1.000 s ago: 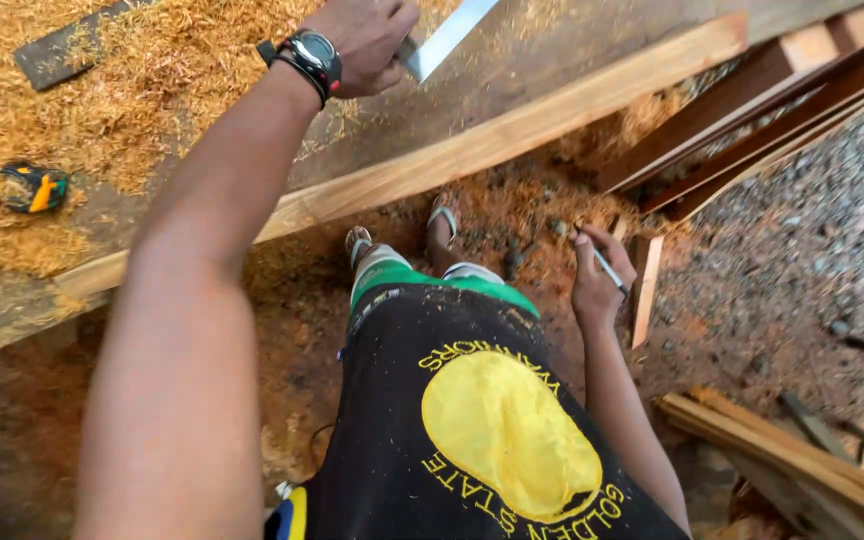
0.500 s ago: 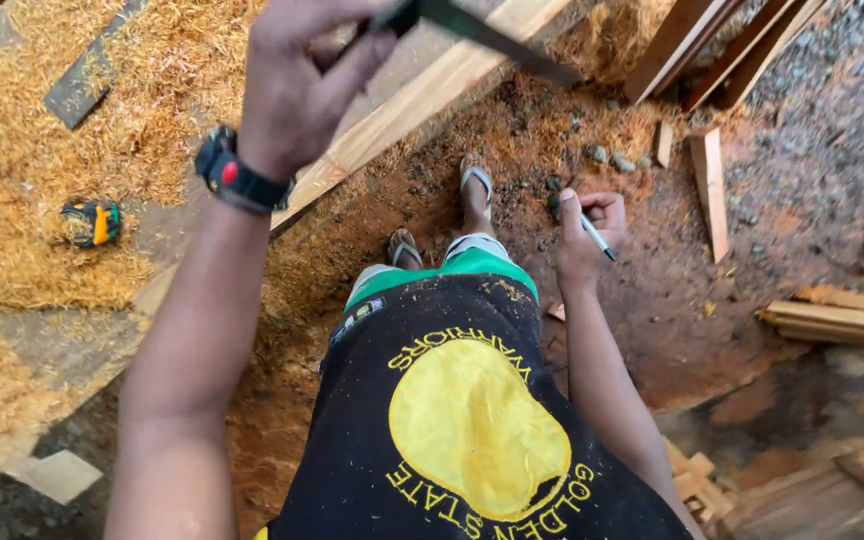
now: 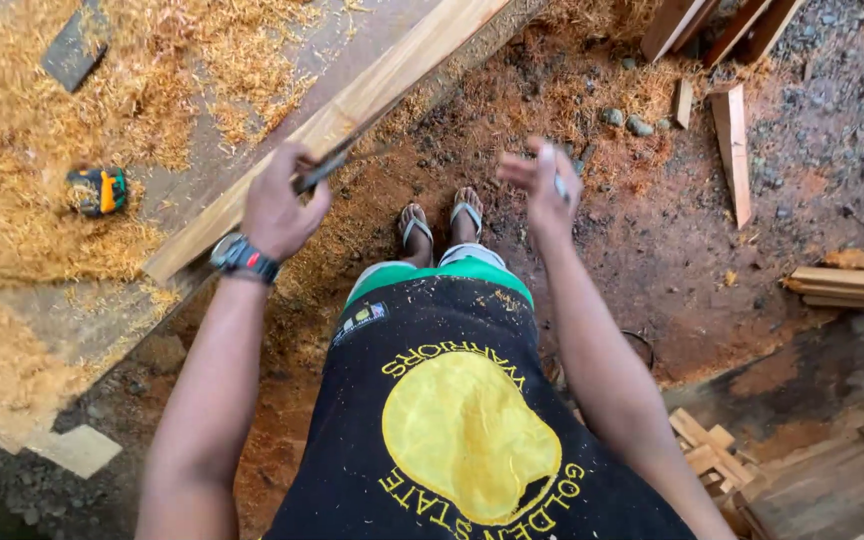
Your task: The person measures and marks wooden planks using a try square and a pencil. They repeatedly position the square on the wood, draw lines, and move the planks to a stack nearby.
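Both hands grip: left hand point(image 3: 274, 205) fingers closed round a dark tool point(image 3: 327, 166), right hand point(image 3: 542, 185) fingers pinching a pencil point(image 3: 560, 186).

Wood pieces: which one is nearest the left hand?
The long pale plank lying diagonally on the sawdust-covered bench, right beside the left hand. The short offcut and stacked boards lie on the ground across from it.

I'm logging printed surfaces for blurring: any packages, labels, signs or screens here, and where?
Shirt print: on the person's black shirt, bottom centre; yellow rounded emblem ringed by yellow lettering.
Small patch: near the shirt's green hem; pale, multicoloured.
No packages, signs or screens visible.
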